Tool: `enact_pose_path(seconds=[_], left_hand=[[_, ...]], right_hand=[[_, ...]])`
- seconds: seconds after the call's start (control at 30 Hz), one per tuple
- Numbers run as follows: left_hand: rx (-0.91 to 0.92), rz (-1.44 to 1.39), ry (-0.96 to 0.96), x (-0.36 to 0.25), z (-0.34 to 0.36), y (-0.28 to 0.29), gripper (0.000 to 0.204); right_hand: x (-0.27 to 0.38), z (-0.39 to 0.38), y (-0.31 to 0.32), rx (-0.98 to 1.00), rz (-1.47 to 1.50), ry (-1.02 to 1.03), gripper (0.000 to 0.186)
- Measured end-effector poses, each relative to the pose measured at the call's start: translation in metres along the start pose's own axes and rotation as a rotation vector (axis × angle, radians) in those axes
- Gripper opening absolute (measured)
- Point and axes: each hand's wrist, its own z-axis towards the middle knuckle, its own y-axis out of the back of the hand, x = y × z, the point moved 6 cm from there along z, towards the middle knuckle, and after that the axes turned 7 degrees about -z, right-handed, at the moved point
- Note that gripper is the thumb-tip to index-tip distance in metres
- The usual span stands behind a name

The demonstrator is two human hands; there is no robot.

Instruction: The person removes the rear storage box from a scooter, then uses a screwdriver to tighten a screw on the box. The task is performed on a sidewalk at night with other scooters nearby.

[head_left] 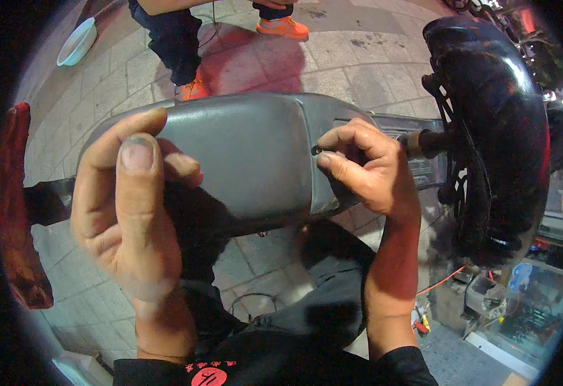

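Observation:
My left hand (130, 212) is raised close to the camera over the left part of a dark grey padded seat (249, 151). Its fingers are loosely curled and apart, the thumb pointing up, and nothing shows between them. At the seat's right end, my right hand (365, 167) pinches a small black piece (315, 150) between thumb and forefinger. Just its tip sticks out; the rest is hidden by the fingers, so I cannot tell its kind. Both hands appear to be above the seat.
A large glossy black curved part (500, 128) stands at the right, a worn reddish-brown bar (21, 212) at the left. Beyond the seat is a person in orange shoes (282, 27). A pale basin (77, 42) lies far left. A glass case (538, 315) sits lower right.

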Motion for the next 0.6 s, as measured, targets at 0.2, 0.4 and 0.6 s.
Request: enact_pose_path(seconds=[0.2,0.4,0.6], left_hand=[[0.016,-0.009,-0.010,0.0009,-0.0010,-0.0006,0.034],[0.028,0.021,-0.020,0.0006,-0.0012,0.0008,0.034],[0.042,0.001,-0.022,-0.0001,-0.0025,0.0006,0.034]], right_hand=[[-0.0008,0.0010,0.0011,-0.013,-0.007,-0.009,0.020],[0.0055,0.0015,0.0035,0.049,-0.054,-0.014,0.025],[-0.0009,-0.0045,0.0082,-0.008,-0.027,0.098,0.024]])
